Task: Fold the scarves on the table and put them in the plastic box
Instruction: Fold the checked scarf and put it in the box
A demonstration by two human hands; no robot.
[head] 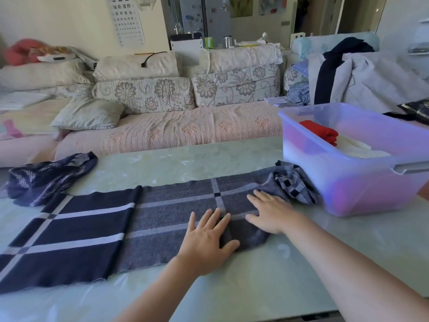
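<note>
A long navy and grey checked scarf (97, 231) lies spread flat across the table, its right end bunched up against the plastic box (362, 189). My left hand (206, 240) presses flat on the scarf's grey part with straight fingers. Just to the right, my right hand (269, 212) also lies flat on the cloth beside the bunched end. A second scarf (46, 177), dark blue with a pale pattern, sits crumpled at the table's far left. Inside the translucent box are a folded red scarf (322, 133) and a folded cream one (362, 149).
The pale green table (232, 287) runs under everything. Behind it stands a sofa (167, 129) with floral cushions. Clothes (362, 75) are piled at the back right, and a dark bag (417, 108) lies behind the box.
</note>
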